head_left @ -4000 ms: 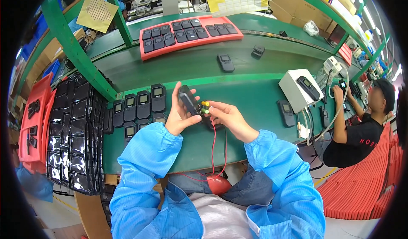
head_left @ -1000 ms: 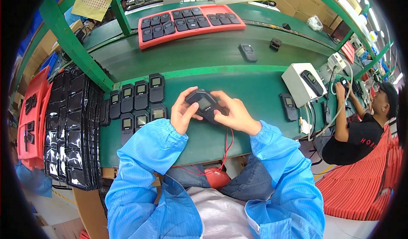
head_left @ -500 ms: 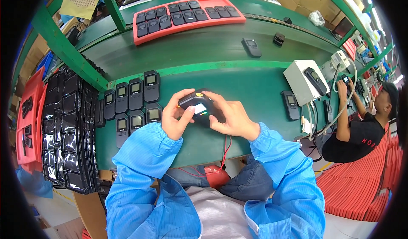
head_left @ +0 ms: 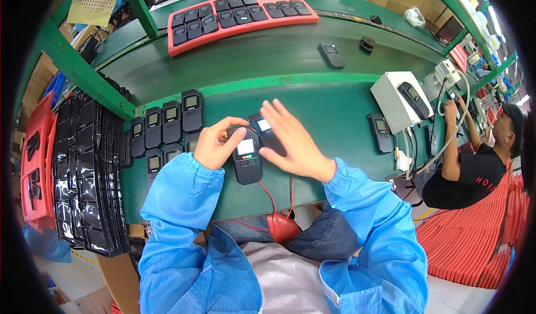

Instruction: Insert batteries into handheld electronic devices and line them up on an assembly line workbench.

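My left hand grips the upper end of a black handheld device with a lit white screen and small coloured lights under it. A red wire runs up to this device's lower end. Just to its right is a second black device, its screen also lit, partly covered by my right hand. That hand is open, fingers stretched out and slightly blurred; whether it touches the second device I cannot tell. More dark-screened devices stand in rows on the green table, left of my hands.
A red tray of similar devices sits on the far shelf. Stacked black plastic trays stand at the left. On the right are a white box with cables and another device. A co-worker sits beyond.
Both hands were around a tilted device; now it faces up in my left hand, lower and nearer me. My right hand has opened and its fingers point away. The second device has come into sight.
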`<state>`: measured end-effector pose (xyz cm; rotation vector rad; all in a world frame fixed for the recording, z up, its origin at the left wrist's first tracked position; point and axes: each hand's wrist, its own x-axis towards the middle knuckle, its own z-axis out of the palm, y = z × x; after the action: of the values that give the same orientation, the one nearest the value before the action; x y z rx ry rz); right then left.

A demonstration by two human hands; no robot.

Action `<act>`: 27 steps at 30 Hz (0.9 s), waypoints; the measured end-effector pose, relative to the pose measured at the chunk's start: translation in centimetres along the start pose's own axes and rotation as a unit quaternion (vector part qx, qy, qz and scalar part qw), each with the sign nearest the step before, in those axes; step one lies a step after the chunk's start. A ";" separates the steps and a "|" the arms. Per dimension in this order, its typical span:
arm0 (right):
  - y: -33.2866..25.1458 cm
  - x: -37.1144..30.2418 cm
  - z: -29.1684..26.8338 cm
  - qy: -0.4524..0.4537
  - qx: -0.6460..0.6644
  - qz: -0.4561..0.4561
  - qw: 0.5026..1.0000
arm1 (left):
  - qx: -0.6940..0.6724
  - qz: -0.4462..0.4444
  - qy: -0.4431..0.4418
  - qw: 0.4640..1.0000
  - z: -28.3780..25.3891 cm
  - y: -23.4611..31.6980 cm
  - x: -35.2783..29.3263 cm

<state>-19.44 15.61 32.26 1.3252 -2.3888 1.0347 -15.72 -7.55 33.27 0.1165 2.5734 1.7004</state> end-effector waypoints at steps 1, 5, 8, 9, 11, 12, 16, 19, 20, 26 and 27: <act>0.1 -0.3 0.3 0.002 0.000 0.001 1.000 | 0.067 -0.024 -0.009 0.997 -0.3 0.2 0.0; 0.4 -1.2 1.4 -0.128 -0.075 0.014 0.989 | 0.221 0.024 0.013 0.975 -0.5 -1.7 0.8; 0.8 -1.1 0.9 -0.136 -0.055 0.002 0.989 | 0.235 0.084 0.027 0.968 -0.2 -2.6 1.2; 0.9 -1.2 0.9 -0.135 -0.056 0.000 0.989 | 0.241 0.114 0.032 0.963 -0.2 -2.7 1.2; 0.9 -1.2 1.2 -0.131 -0.058 -0.002 0.990 | 0.242 0.116 0.032 0.963 -0.1 -2.9 1.3; 0.9 -1.2 1.2 -0.129 -0.059 -0.003 0.990 | 0.243 0.114 0.034 0.963 0.0 -2.9 1.3; 1.2 -1.3 1.0 -0.132 -0.056 -0.012 0.990 | 0.287 0.145 0.061 0.945 0.9 -3.0 1.5; 1.4 -1.2 0.9 -0.131 -0.052 -0.015 0.990 | 0.308 0.160 0.066 0.936 1.1 -3.1 1.7; 1.4 -1.1 0.9 -0.131 -0.049 -0.019 0.990 | 0.310 0.159 0.058 0.935 1.0 -3.0 1.9; 1.3 -0.8 0.8 -0.138 -0.039 -0.016 0.990 | 0.306 0.168 0.047 0.936 0.6 -3.3 1.7; 1.3 -0.8 0.8 -0.136 -0.043 -0.012 0.990 | 0.307 0.169 0.038 0.936 0.5 -3.4 1.7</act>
<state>-19.98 16.02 30.68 1.5458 -2.5694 0.7764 -17.48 -8.21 29.97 0.5531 3.1937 0.8991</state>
